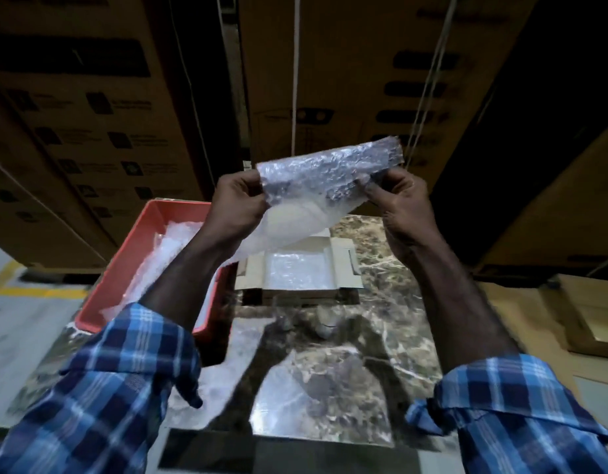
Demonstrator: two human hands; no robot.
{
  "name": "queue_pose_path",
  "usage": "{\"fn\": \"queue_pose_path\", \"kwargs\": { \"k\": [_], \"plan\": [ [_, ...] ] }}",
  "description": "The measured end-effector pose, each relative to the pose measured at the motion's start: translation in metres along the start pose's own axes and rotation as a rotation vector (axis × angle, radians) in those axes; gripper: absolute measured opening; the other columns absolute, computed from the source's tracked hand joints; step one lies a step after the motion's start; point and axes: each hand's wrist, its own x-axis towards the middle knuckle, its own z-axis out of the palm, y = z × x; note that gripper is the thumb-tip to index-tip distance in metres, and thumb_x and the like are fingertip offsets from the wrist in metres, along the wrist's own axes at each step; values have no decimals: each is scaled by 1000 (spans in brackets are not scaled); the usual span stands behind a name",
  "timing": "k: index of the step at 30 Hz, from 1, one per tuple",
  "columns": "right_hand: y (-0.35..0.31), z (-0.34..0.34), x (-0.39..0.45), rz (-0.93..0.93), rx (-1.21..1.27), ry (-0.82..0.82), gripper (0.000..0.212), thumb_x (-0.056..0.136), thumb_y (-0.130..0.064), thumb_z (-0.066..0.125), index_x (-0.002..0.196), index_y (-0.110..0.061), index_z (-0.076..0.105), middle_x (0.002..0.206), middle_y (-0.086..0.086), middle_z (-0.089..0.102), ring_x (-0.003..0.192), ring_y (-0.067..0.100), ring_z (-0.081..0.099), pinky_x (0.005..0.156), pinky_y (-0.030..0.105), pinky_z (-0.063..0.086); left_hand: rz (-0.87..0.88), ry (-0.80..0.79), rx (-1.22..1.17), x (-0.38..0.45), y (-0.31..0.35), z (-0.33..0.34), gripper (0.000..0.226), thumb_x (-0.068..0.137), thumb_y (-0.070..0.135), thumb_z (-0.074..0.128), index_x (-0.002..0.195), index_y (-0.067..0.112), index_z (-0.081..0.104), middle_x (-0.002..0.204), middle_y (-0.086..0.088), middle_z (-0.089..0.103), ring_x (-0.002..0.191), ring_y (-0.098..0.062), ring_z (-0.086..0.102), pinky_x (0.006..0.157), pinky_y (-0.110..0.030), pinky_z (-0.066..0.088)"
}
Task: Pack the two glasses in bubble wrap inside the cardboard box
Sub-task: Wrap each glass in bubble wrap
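Both the left hand (239, 203) and right hand (403, 203) pinch the clear crinkled bubble-wrap sheet (316, 186); best kept taut and lowered flat over the open brown cardboard box (343, 261).

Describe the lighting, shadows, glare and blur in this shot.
Head view: dim background, light from above; arm shadows fall on the glossy marble table, which shows glare; bubble wrap glints between left hand and right hand; edges blurred, wide-angle bent.
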Motion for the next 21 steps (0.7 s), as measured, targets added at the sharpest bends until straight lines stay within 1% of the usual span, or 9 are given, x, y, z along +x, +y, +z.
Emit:
{"fn": "queue_pose_path", "kwargs": {
  "k": [3,5,7,8,10,12,15,18,21],
  "plan": [
    [-24,-54,-6,-71,21,43,24,86,7,67,88,-17,70,79,-13,75,80,5,69,75,23,54,36,26,-58,-1,17,56,17,87,2,72,98,15,76,91,10,77,93,-10,71,88,-32,56],
    [-37,-87,-11,-153,-20,26,20,86,4,67,91,-16,70,84,-9,75,84,12,69,76,27,55,52,3,-119,-3,30,91,10,85,17,75,92,23,79,91,7,78,95,-16,72,93,-39,56],
    [-43,-116,-14,-181,-37,36,17,88,1,65,96,-12,70,88,-6,74,87,17,69,77,31,56,63,-9,-172,-6,41,120,16,74,34,76,87,26,81,90,6,77,94,-17,72,90,-40,56],
    [-45,-129,-15,-177,-36,58,17,89,2,64,99,-10,70,89,-5,74,89,19,69,77,32,57,59,-4,-187,-7,44,133,18,73,36,75,86,25,80,89,5,77,92,-17,72,88,-40,56],
    [-47,-152,-19,-155,-26,90,21,90,6,62,106,-4,70,92,-3,76,94,23,70,79,35,58,49,5,-181,-9,46,157,17,78,32,72,90,22,77,89,4,78,93,-20,73,87,-40,57],
    [-51,-169,-26,-139,-36,75,27,89,15,58,106,-2,70,90,-2,76,91,22,72,76,33,58,54,8,-131,-11,43,174,9,86,18,71,94,19,75,93,1,77,99,-25,72,92,-44,57],
    [-60,-188,-39,-156,-93,38,31,87,17,61,100,-10,72,86,-7,76,86,16,72,72,30,58,41,6,-48,-19,38,191,25,86,-6,69,92,17,77,94,-2,77,97,-29,72,87,-47,57],
    [-60,-204,-55,-107,-150,-20,36,84,21,59,96,-10,73,81,-6,75,78,13,71,67,29,56,13,-17,-39,-41,34,202,21,84,-8,69,86,12,74,85,2,77,87,-20,73,79,-36,59],
    [-44,-217,-83,7,-195,-145,24,84,13,65,93,-7,74,83,-3,74,78,11,69,67,23,52,-43,-29,25,-72,14,199,24,86,-9,64,81,14,70,77,10,75,78,-9,72,70,-23,56]
  ]
}}
